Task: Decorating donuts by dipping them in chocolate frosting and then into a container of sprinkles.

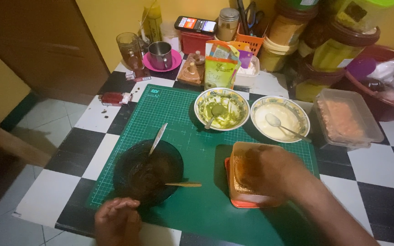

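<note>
Our right hand [265, 168] presses flat, fingers together, atop orange container [247, 180]; left hand [117, 221], loosely curled, steadies dark bowl [147, 172] at 6 o'clock.

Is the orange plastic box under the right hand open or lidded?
Open: the right hand reaches into the orange box, and crumbs show inside.

Both hands are bare, with no rings or gloves to be seen. The right hand [265, 168] and its forearm carry no sleeve or watch. The left hand [117, 221] shows only to the wrist, likewise uncovered.
</note>
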